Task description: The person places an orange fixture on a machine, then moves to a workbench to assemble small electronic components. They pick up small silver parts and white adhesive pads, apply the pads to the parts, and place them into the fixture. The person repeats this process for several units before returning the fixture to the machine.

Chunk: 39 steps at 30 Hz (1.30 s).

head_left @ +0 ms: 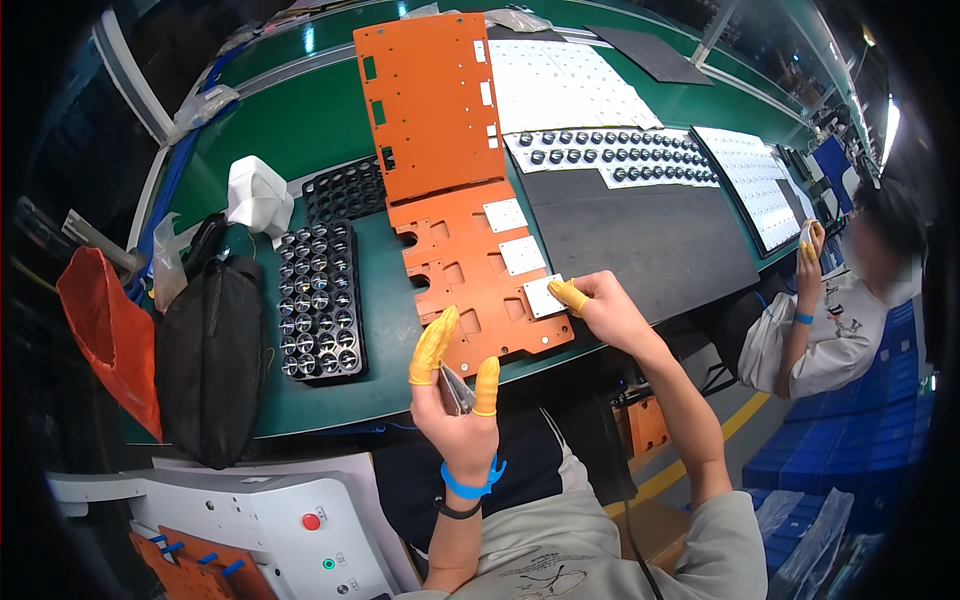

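Observation:
An orange fixture board (470, 345) with cutouts lies on the table, its hinged orange lid (430, 110) swung back at the far side. Two white square plates, a far one (505, 215) and a middle one (521, 255), rest along its right side. At the near right corner, my right hand (600, 308) pinches a third white plate (543, 297) against the board. My left hand (455, 410), over the board's near left edge, has a thin grey metal piece (457, 388) between thumb and palm; its exact kind is unclear. Yellow finger cots cover fingertips on both hands.
A black tray of round lens-like parts (318, 300) stands left, with another black tray (345, 190) behind. White panels (565, 85) and a dark mat (640, 235) lie right. A black bag (212, 360) sits far left. A co-worker (830, 310) works at the right.

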{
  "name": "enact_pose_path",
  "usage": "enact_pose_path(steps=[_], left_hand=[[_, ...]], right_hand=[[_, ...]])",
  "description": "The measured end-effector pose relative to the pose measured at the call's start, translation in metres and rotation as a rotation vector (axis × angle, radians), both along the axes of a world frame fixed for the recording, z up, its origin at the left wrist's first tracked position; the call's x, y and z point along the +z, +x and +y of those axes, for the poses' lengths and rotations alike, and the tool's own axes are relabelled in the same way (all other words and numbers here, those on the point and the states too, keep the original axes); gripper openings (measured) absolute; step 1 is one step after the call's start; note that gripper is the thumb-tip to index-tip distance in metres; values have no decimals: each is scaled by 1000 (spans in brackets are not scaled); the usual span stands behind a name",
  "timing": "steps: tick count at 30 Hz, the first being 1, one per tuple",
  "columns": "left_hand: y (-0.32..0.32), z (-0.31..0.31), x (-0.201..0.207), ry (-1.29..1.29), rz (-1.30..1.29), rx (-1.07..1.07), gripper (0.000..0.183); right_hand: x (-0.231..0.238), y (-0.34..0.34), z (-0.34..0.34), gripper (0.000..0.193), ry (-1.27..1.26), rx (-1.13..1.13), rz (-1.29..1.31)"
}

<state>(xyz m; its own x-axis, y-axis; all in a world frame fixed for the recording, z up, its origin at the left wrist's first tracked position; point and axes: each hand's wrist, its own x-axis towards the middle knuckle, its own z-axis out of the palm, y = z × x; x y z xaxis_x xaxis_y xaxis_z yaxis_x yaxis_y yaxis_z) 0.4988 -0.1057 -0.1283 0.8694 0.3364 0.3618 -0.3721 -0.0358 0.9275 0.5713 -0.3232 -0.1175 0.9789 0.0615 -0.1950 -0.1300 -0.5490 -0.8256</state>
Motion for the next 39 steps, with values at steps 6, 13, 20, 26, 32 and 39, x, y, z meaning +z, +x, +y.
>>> enact_pose_path(steps=[6,13,20,26,32,39], left_hand=[[-3,5,4,-12,26,-7,54],[-6,8,0,2,-4,-26,28],[-13,18,12,-723,178,-354,27],[-17,35,20,-1129,99,-465,38],[-30,67,6,-1301,161,-463,51],[-38,88,-5,-1248,204,-405,48]], right_hand=[[9,3,7,37,-24,28,106],[8,11,2,37,-100,126,159],[28,27,-1,30,-202,273,244],[38,35,-1,54,-263,284,246],[84,7,51,43,-830,158,-59],[65,9,153,31,-274,372,-463]])
